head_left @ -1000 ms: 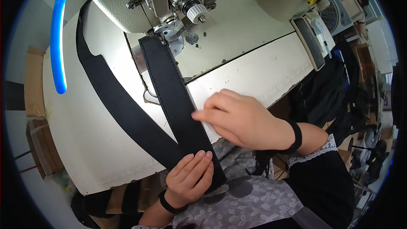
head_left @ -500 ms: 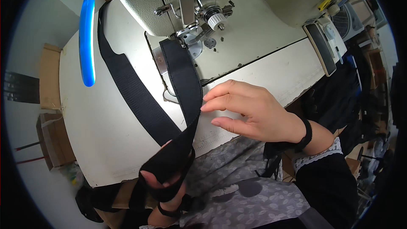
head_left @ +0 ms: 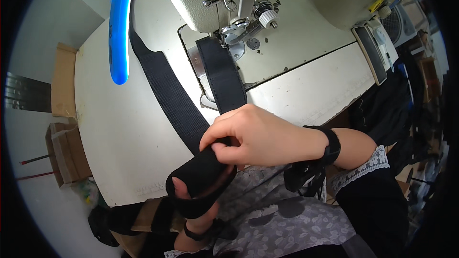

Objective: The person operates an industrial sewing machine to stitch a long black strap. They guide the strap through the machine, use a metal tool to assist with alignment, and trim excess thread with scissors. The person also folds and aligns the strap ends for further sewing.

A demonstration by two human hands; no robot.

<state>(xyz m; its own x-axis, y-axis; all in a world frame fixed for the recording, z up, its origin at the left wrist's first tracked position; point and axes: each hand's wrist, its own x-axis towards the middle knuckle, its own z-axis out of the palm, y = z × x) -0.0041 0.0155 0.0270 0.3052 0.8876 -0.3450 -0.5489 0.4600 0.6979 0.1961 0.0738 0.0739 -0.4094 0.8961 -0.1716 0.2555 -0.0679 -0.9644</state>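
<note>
A long black fabric strap [head_left: 224,74] runs from beneath the sewing machine's presser foot [head_left: 224,41] toward me, and stitching shows along its edge. My right hand [head_left: 260,136] pinches it between thumb and fingers just in front of the table's near edge. Below that, my left hand [head_left: 203,220] is wrapped in a fold of the strap and grips it; most of its fingers are hidden by the cloth. Another ribbed black length [head_left: 174,102] lies across the tabletop on the left and leads back up to my hands.
The white sewing machine [head_left: 191,5] stands over the pale table [head_left: 114,153]. A lit blue lamp-like bar [head_left: 119,43] hangs at upper left. A phone [head_left: 369,55] lies at the table's right end. Cardboard boxes [head_left: 71,153] stand at left, dark cloth [head_left: 382,100] at right.
My right hand has moved down and left from beside the strap and now pinches it. My left hand still holds the folded part. The whole view has shifted slightly.
</note>
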